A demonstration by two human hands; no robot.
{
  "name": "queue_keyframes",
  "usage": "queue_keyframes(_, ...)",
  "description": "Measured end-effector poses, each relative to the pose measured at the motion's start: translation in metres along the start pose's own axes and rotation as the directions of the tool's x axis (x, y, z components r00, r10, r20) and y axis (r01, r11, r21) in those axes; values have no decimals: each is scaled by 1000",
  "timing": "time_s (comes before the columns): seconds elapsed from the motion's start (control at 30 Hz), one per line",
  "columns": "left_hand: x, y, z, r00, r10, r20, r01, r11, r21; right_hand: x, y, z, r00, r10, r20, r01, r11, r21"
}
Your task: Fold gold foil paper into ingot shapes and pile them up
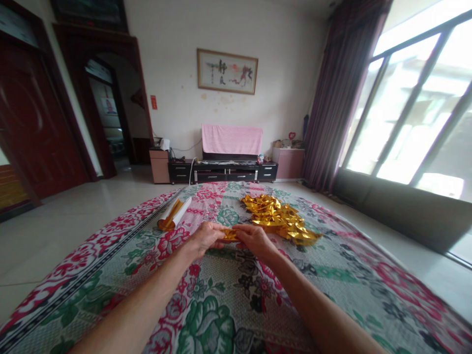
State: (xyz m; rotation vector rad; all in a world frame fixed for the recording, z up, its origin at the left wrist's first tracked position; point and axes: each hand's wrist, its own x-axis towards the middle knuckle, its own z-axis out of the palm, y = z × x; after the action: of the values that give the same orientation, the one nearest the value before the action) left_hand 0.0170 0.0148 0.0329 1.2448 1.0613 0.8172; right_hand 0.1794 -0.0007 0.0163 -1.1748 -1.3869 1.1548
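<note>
Between my two hands, a small piece of gold foil paper (231, 235) is held a little above the flowered cloth. My left hand (208, 238) pinches its left end, with the fingers closed on it. On the opposite end, my right hand (256, 239) grips with thumb and fingers together. Parts of the foil are hidden behind the fingers. Just beyond my right hand lies a heap of folded gold foil pieces (275, 216). Off to the left rests a white stack or roll (180, 211) with a curled gold sheet (168, 221) at its near end.
A flowered cloth (206, 324) in red, green and grey covers the broad surface under my arms. Past its far edge stand a black low cabinet (212, 176) and a screen draped with a pink towel (232, 139). Purple curtains (324, 108) and a large window are on the right.
</note>
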Motion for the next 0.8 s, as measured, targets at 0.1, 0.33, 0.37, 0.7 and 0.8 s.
queue_keyframes(0.1,-1,1,1,1000,-7,-12,7,1000,9,-1,0,0,1000,11,3,-11,1000,-5)
queue_keyframes(0.33,-4,3,6,999,-23,-45,23,1000,1,1,2,0,1000,14,2,-14,1000,-22)
queue_keyframes(0.37,-4,3,6,998,-28,-51,28,1000,-1,1,2,1,1000,16,7,-16,1000,-23)
queue_keyframes(0.7,-5,4,-3,995,-72,74,70,997,20,-7,-8,1,995,27,98,-23,999,-49)
queue_keyframes(0.8,-6,4,-5,994,-77,81,75,997,23,-10,-13,1,991,32,127,-27,999,-42)
